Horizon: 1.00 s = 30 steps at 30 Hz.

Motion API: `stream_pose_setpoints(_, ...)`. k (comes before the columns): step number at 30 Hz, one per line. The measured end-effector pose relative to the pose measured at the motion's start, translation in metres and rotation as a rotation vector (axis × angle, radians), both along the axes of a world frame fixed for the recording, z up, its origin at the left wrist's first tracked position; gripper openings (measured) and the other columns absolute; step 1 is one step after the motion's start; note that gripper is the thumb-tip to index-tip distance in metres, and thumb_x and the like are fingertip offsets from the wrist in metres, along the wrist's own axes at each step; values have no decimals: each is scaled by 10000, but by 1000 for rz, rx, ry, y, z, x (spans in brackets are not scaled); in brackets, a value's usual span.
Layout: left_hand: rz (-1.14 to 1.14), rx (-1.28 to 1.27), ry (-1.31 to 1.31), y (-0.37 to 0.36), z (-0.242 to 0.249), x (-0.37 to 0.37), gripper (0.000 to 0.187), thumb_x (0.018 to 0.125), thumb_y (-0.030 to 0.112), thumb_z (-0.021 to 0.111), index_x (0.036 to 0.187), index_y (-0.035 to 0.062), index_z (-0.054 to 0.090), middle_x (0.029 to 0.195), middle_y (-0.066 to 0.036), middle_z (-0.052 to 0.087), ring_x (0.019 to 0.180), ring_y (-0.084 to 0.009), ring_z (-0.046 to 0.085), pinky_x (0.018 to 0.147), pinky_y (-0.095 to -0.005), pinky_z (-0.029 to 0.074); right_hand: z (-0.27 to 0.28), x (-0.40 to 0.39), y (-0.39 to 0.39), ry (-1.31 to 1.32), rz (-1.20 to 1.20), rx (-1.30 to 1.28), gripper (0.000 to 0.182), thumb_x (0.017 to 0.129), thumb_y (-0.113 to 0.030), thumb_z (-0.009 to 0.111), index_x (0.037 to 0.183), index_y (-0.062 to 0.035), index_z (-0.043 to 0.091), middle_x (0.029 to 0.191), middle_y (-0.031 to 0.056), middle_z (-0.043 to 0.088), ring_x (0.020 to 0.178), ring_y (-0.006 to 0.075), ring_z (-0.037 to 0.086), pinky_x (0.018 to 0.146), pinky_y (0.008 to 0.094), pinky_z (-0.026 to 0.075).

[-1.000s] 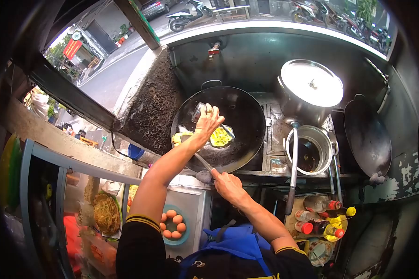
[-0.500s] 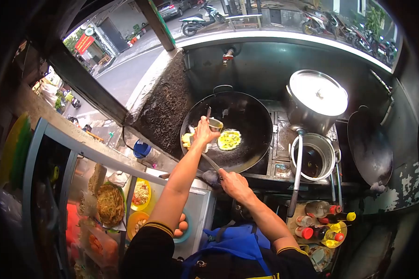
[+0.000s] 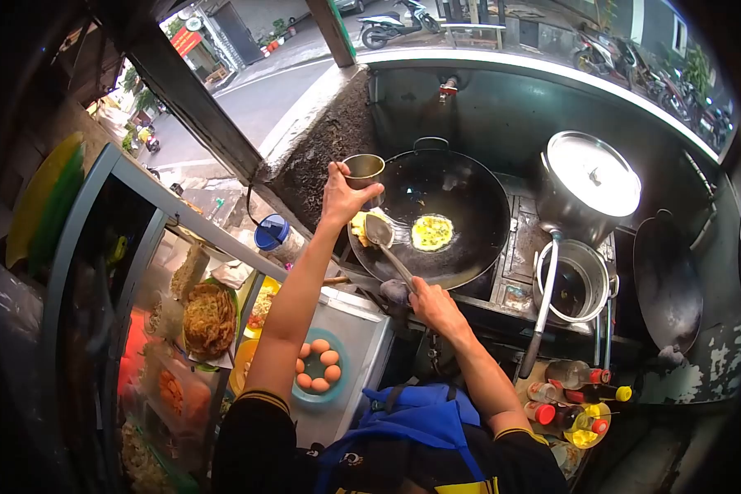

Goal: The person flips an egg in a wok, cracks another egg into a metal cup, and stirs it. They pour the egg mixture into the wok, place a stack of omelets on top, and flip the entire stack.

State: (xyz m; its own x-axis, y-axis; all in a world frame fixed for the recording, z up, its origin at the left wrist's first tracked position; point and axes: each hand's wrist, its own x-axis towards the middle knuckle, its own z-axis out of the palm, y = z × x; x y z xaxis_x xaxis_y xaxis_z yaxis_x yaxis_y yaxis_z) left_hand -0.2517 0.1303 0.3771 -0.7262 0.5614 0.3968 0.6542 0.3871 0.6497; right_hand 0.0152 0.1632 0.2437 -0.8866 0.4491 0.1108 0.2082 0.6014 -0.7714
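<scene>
My left hand [image 3: 343,198] is closed around a metal cup [image 3: 364,167], held upright above the wok's left rim. What is in the cup I cannot see. My right hand [image 3: 436,306] grips the handle of a metal wok spatula [image 3: 379,230]. Its rounded head rests at the left side of the black wok [image 3: 469,193], against a yellow piece of egg [image 3: 359,227] that it partly covers. A round, flat egg omelette [image 3: 431,233] with green bits lies in the middle of the wok.
A lidded steel pot [image 3: 591,177] and an open pot [image 3: 543,284] with a long-handled tool stand to the right. Several eggs [image 3: 329,358] sit in a blue bowl [image 3: 309,402]. Sauce bottles [image 3: 580,375] are at lower right. A glass case [image 3: 152,272] holds food at left.
My left hand has lifted the cup up and left, away from the middle of the wok. The spatula head now shows clearly beside the egg piece. The view has shifted left.
</scene>
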Motion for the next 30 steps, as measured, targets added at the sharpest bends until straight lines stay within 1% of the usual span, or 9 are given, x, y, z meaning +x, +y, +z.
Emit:
stream_pose_setpoints(6, -50, 170, -187, -53, -7, 4, 778, 640, 438, 939, 1060, 85, 388, 1002, -156, 648, 929, -236, 670, 837, -357, 543, 9, -23, -3, -49, 32, 29, 193, 920, -155, 532, 1064, -29, 506, 784, 287, 666, 778, 523, 643, 672, 616, 501)
stream_pose_setpoints(8, -68, 215, -258, -68, -9, 10, 765, 660, 416, 943, 1063, 88, 381, 994, -122, 626, 906, -177, 646, 805, -319, 550, 9, -26, -5, -61, 3, 172, 160, 916, -137, 513, 1038, -35, 528, 755, 269, 664, 744, 494, 655, 640, 602, 506)
stream_pose_setpoints(13, -90, 250, -293, -86, -29, 3, 760, 666, 379, 949, 1073, 89, 376, 1014, -97, 571, 884, -175, 622, 789, -309, 547, 33, -27, 18, -130, 47, 181, 145, 919, -136, 505, 995, -33, 572, 804, 262, 678, 789, 474, 672, 671, 590, 524)
stream_pose_setpoints(15, -133, 261, -207, -86, -33, 2, 667, 760, 181, 908, 1071, 120, 321, 977, -84, 638, 855, -107, 647, 713, -223, 549, 32, -33, 26, -126, 62, 148, 178, 926, -145, 501, 1025, -34, 599, 858, 266, 688, 851, 469, 678, 725, 575, 541)
stream_pose_setpoints(20, -146, 295, -224, -89, -24, 13, 667, 756, 188, 912, 1069, 122, 327, 965, -65, 614, 853, -102, 641, 707, -224, 550, 43, -42, 23, -253, 58, 100, 189, 913, -168, 568, 1029, -26, 615, 901, 267, 692, 895, 476, 674, 768, 568, 546)
stream_pose_setpoints(23, -156, 308, -230, -92, -21, 18, 666, 754, 188, 914, 1066, 122, 329, 988, -64, 603, 851, -102, 638, 711, -223, 547, 41, -35, 26, -314, 88, 159, 298, 912, -189, 628, 1173, -55, 575, 901, 262, 692, 907, 446, 674, 818, 529, 549)
stream_pose_setpoints(25, -151, 301, -211, -97, -12, 29, 664, 755, 184, 914, 1063, 122, 329, 1005, -66, 599, 845, -101, 635, 718, -221, 545, 34, -25, 25, -181, 86, 121, 242, 920, -189, 587, 1107, -35, 585, 890, 269, 690, 880, 492, 662, 764, 573, 539)
stream_pose_setpoints(27, -224, 414, -435, -102, -2, 43, 648, 766, 171, 905, 1056, 126, 328, 1019, -62, 590, 852, -96, 629, 736, -221, 543, 29, -14, 25, -145, 98, 105, 253, 922, -189, 591, 1121, -35, 569, 890, 272, 688, 877, 495, 659, 763, 574, 537)
stream_pose_setpoints(30, -227, 432, -402, -107, 0, 48, 623, 783, 143, 888, 1056, 128, 327, 1011, -54, 575, 874, -98, 627, 764, -233, 549, 28, -3, 26, -65, 113, 86, 258, 920, -185, 599, 1121, -33, 541, 872, 278, 681, 857, 498, 655, 749, 578, 533)
